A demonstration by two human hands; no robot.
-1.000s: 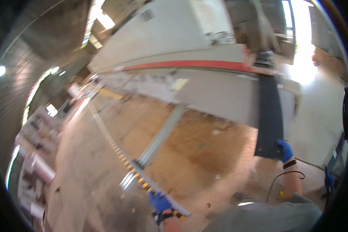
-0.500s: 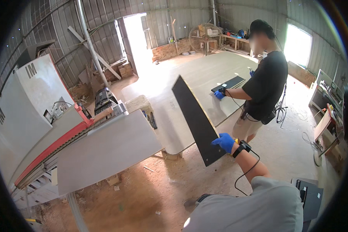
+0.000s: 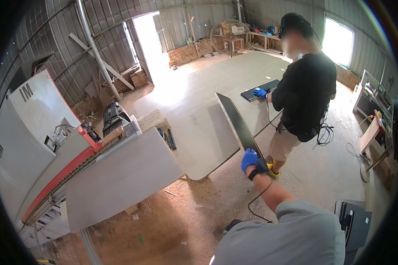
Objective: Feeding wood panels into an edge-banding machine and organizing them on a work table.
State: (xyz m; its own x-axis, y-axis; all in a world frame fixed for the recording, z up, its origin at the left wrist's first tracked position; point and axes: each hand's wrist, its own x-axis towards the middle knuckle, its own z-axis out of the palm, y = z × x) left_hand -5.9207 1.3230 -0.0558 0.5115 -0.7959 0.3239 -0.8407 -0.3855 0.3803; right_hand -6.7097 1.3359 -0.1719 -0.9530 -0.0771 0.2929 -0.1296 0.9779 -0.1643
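Observation:
My right hand (image 3: 250, 160), in a blue glove, is closed on the lower end of a long black panel (image 3: 239, 126) with a pale edge. The panel is tilted, its far end raised toward the large table, its dark face turned to the right. A black strap sits on my right wrist, with a cable hanging from it. My left hand is out of view. Beyond the panel, a co-worker's blue-gloved hand (image 3: 259, 92) rests on a flat black panel (image 3: 252, 94) lying on the table.
The broad pale table (image 3: 199, 145) fills the middle. At the left stands a large white-and-red machine (image 3: 53, 101) with a grey board (image 3: 124, 176) across its front. A co-worker in black (image 3: 309, 88) stands close at right. Dark panels (image 3: 357, 225) stand at lower right.
The panel in my right hand has swung round, its far end moving right and its dark face turning away. The co-worker's gloved hand has shifted onto the top of the table's black panel.

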